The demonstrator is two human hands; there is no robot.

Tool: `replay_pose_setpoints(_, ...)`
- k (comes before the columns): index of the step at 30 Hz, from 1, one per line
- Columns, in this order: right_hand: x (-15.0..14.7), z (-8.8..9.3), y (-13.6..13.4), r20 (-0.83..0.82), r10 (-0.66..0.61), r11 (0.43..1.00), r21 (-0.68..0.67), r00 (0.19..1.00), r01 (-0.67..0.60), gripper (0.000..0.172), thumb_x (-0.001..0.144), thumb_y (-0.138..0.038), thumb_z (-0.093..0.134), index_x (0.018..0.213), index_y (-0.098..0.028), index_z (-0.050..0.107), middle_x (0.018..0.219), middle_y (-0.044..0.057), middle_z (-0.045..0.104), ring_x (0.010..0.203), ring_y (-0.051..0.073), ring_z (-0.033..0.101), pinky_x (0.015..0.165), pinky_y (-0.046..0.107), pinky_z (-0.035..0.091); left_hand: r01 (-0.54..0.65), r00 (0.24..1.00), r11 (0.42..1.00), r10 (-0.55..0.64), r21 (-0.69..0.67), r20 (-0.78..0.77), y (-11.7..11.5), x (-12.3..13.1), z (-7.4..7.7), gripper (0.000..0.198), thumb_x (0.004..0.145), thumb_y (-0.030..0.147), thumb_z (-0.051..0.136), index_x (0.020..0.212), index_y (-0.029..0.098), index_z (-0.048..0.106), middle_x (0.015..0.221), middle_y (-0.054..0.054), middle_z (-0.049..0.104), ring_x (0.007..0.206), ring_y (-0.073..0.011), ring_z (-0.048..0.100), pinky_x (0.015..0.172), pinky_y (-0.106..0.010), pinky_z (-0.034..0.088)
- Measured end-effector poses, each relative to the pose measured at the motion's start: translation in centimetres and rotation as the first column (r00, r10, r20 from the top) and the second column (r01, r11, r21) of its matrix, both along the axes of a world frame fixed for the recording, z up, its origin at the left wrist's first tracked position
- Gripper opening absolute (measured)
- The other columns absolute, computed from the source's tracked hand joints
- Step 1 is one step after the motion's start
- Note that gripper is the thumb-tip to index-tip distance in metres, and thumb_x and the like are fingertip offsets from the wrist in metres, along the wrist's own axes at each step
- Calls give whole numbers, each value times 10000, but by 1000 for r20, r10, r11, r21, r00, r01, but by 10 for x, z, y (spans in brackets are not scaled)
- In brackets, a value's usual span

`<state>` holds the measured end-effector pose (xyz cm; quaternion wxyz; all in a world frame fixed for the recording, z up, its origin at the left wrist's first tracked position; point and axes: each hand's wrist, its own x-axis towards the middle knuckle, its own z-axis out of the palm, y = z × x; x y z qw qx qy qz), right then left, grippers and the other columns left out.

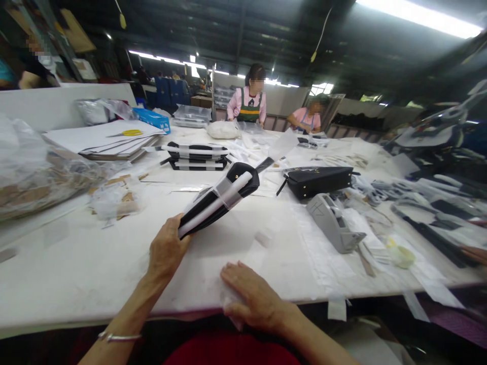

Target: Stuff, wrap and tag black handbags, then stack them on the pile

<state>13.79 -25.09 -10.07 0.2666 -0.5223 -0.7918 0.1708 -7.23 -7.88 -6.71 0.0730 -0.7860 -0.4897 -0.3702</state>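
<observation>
My left hand [166,250] grips the near end of a black bag part wrapped in white paper and clear tape [220,197], holding it tilted up and away over the white table [95,263]. My right hand [253,299] lies flat at the table's front edge, fingers together, pressing on a thin clear wrapper [228,299]. A finished black handbag [318,181] lies further out to the right. A stack of wrapped black parts [197,156] sits beyond the held piece.
A grey tape dispenser [335,223] stands right of my hands. Paper sheets with yellow scissors [131,133] lie at back left, plastic bags [34,172] at left. Black and white parts crowd the right side [429,213]. Two people [249,99] work at the far end.
</observation>
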Motion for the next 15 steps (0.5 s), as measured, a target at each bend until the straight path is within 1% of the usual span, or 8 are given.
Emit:
replay_pose_setpoints(2, 13, 14, -2, -132, -4, 1000, 18, 991, 6, 401, 934, -445, 558, 1272, -241, 631, 1319, 67, 634, 1230, 212, 579, 1081, 377, 451, 0, 1000, 1000, 0, -14, 25, 0, -1, 0, 348, 869, 280, 568, 1197, 170, 523, 1037, -81, 674, 913, -243, 667, 746, -296, 506)
replay_pose_setpoints(4, 45, 19, 1, -246, -244, 964, 48, 938, 263, 326, 975, -399, 471, 1145, -239, 698, 1226, 70, 687, 1158, 214, 626, 1024, 381, 495, 0, 999, 999, 1, -32, 46, 0, -2, -3, 353, 868, 280, 569, 1200, 170, 527, 1045, -82, 675, 921, -244, 669, 758, -300, 510)
replay_pose_setpoints(5, 64, 19, 5, -276, -408, 899, 45, 870, 436, 351, 983, -397, 434, 1139, -224, 697, 1219, 84, 687, 1165, 228, 619, 1031, 409, 483, 1, 998, 999, 1, -41, 57, 0, -3, -4, 355, 866, 280, 568, 1201, 171, 529, 1049, -82, 676, 925, -246, 670, 767, -304, 513)
replay_pose_setpoints(7, 103, 12, 20, -226, -699, 698, -10, 679, 716, 440, 978, -427, 397, 1248, -171, 633, 1327, 128, 615, 1272, 268, 536, 1096, 472, 402, 9, 996, 999, -4, -50, 84, 0, -3, -9, 364, 861, 281, 569, 1206, 170, 535, 1059, -84, 677, 939, -252, 670, 791, -318, 519)
replay_pose_setpoints(9, 131, 1, 42, -11, -820, 572, -79, 573, 817, 551, 963, -434, 396, 1376, -89, 514, 1461, 185, 473, 1394, 304, 383, 1158, 516, 276, 14, 993, 999, -8, -50, 117, -1, -4, -14, 376, 851, 279, 577, 1210, 171, 542, 1068, -84, 679, 950, -257, 670, 812, -334, 525)
replay_pose_setpoints(11, 141, -11, 68, 228, -772, 585, -110, 593, 803, 614, 955, -429, 415, 1429, -38, 430, 1522, 218, 368, 1450, 320, 261, 1183, 532, 174, 11, 988, 999, -3, -48, 156, -2, -5, -20, 381, 844, 265, 584, 1212, 173, 546, 1069, -79, 680, 955, -257, 670, 825, -340, 530)
replay_pose_setpoints(13, 131, -19, 99, 357, -648, 687, -106, 673, 719, 623, 964, -429, 418, 1445, -33, 402, 1544, 218, 326, 1465, 318, 218, 1190, 523, 127, 4, 980, 999, 6, -53, 200, -3, -6, -26, 373, 840, 249, 594, 1204, 183, 552, 1046, -65, 682, 936, -247, 674, 827, -336, 536)
replay_pose_setpoints(15, 108, -21, 132, 373, -503, 816, -92, 780, 570, 601, 976, -431, 412, 1454, -66, 398, 1555, 199, 315, 1466, 308, 218, 1190, 514, 123, 1, 969, 998, 13, -56, 248, -5, -6, -32, 368, 838, 241, 607, 1199, 192, 554, 1026, -52, 683, 918, -236, 678, 827, -329, 541)
